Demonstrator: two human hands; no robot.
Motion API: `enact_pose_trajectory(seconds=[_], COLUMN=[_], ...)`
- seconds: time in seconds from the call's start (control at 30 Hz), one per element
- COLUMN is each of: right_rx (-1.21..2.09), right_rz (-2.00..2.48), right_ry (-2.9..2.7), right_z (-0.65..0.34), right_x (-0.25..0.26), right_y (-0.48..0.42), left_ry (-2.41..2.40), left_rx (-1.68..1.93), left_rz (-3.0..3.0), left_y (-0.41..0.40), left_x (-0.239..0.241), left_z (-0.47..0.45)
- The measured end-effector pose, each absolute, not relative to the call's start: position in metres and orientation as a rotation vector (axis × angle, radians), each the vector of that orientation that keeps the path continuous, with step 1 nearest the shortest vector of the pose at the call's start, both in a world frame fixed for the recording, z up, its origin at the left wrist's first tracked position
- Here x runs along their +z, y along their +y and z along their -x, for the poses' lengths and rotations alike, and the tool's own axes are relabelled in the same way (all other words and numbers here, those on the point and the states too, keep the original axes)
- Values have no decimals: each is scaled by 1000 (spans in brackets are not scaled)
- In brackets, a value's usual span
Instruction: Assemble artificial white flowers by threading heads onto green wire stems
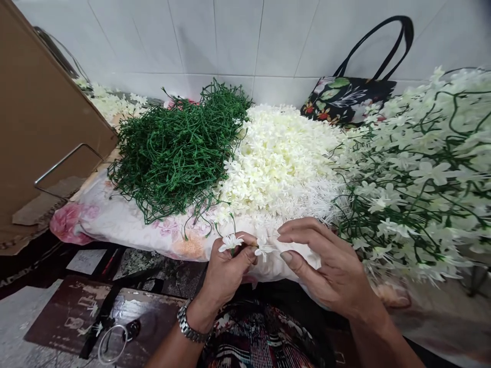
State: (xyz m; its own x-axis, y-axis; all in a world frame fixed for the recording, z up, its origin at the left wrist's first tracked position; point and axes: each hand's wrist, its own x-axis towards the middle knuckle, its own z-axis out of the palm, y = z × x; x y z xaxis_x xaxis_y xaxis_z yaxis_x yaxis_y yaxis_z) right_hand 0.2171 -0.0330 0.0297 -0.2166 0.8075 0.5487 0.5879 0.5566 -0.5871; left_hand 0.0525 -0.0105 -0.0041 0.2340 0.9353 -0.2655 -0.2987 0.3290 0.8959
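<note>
My left hand (232,263), with a metal watch at the wrist, pinches a green plastic flower stem (233,224) near the table's front edge. One white artificial flower (230,243) sits on this stem by my thumb, and a second white flower (264,249) shows just right of my fingertips. Beside that second flower my right hand (326,260) is open, thumb and fingers apart, with nothing visible between them. Beyond my hands lies a heap of loose white blossoms (284,148). A tangled pile of green stems (176,148) is to its left.
Assembled white flowers on stems (422,199) are heaped at the right. A black floral handbag (349,99) leans near the tiled wall (215,41). On the left stands a cardboard box (46,112). The flowered tablecloth (134,225) ends before my lap; a brown stool (146,317) stands below.
</note>
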Motion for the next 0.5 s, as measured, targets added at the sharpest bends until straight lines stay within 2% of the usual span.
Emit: enact_pose_trajectory(seconds=[0.17, 0.5], right_rx=[286, 236], right_rz=[1107, 1176], right_ry=[-1988, -2152], right_z=[-212, -209], right_x=[32, 34], right_y=[-35, -33], left_ry=[982, 938], left_rx=[1002, 1032], left_rz=[-872, -1659], left_y=[-12, -7], left_x=[-6, 5], left_z=[-52, -46])
